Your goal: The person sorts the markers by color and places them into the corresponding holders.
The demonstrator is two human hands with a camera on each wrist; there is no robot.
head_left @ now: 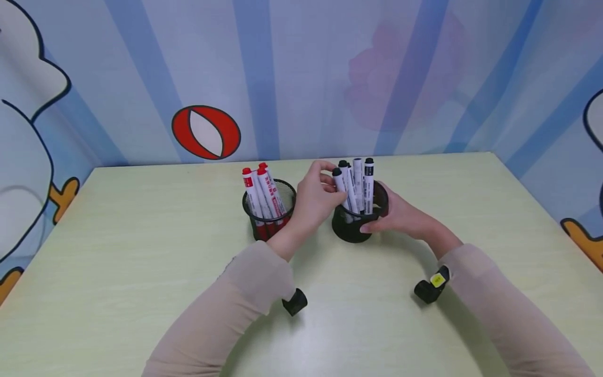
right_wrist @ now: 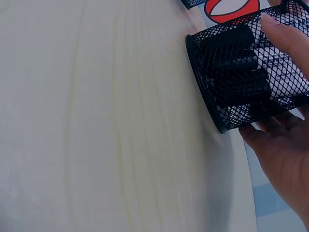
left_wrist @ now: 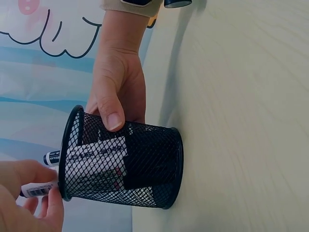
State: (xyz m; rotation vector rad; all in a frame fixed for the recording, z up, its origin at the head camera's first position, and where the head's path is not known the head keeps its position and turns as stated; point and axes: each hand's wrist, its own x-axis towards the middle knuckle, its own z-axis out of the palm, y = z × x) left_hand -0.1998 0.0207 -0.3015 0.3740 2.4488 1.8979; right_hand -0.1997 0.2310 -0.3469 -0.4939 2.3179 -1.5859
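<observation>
A black mesh pen cup stands on the table with several black-capped markers leaning in it. My right hand grips this cup from its right side, thumb across the front and fingers behind, as the right wrist view also shows. At the rim's left side my left hand pinches a white marker between thumb and fingers; its lower part is inside the cup. To the left of that hand stands a second black mesh cup with several red-capped markers.
Both cups stand toward the far side of the pale wooden table. Behind it rises a blue striped backdrop with cartoon prints. Black wrist cameras stick out below both sleeves, close over the tabletop.
</observation>
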